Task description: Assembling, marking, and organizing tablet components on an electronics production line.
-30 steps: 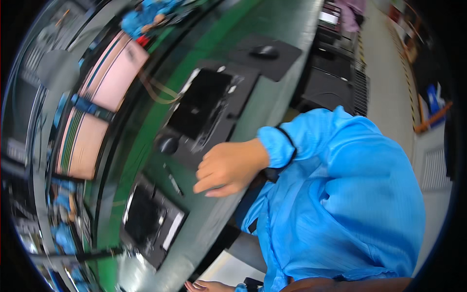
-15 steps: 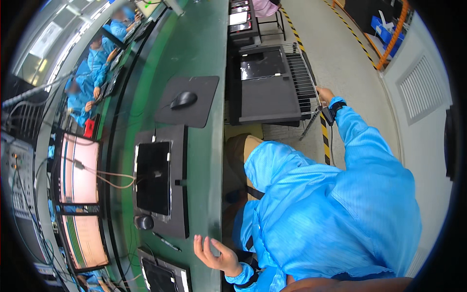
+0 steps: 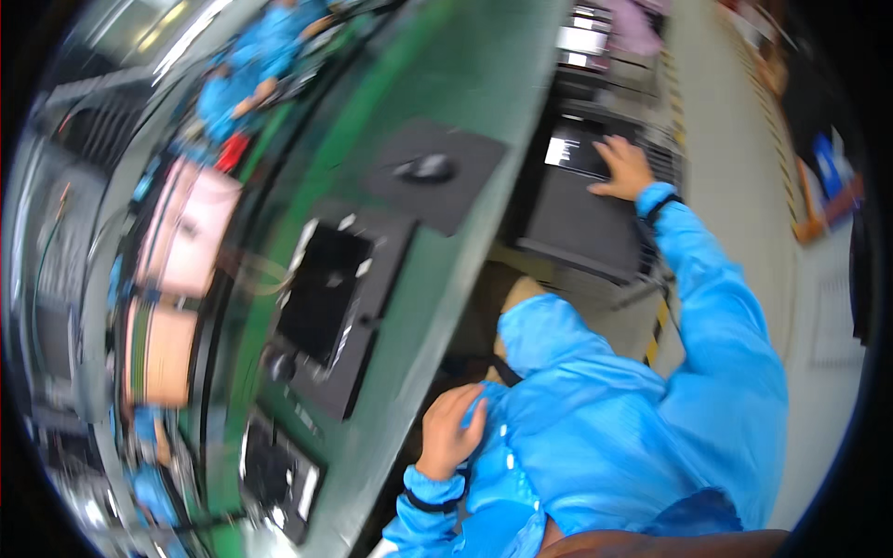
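Observation:
My right hand point(image 3: 625, 167) reaches out to the far right with its fingers spread. It is over the edge of a dark flat screen panel point(image 3: 569, 153), which lies on a black foam pad point(image 3: 577, 219) on a wire rack cart point(image 3: 662, 167). Whether the fingertips touch the panel, I cannot tell. In front of my blue smock, beside the table edge, my left hand point(image 3: 450, 432) is open and holds nothing. To its left on the green table point(image 3: 409, 325), another dark screen panel point(image 3: 326, 293) rests on black foam point(image 3: 383, 298).
A black mouse point(image 3: 430, 168) sits on a mouse pad point(image 3: 395, 144); a second mouse point(image 3: 279, 363) is beside the table panel. Another panel point(image 3: 268, 470) lies nearer. Two monitors point(image 3: 186, 232) stand at left, with cables. Co-workers in blue point(image 3: 265, 46) sit across the table.
My right hand has left the cart's side rail and moved over the panel on the cart. My left hand has drawn back from the table toward my body. The view has turned and blurred.

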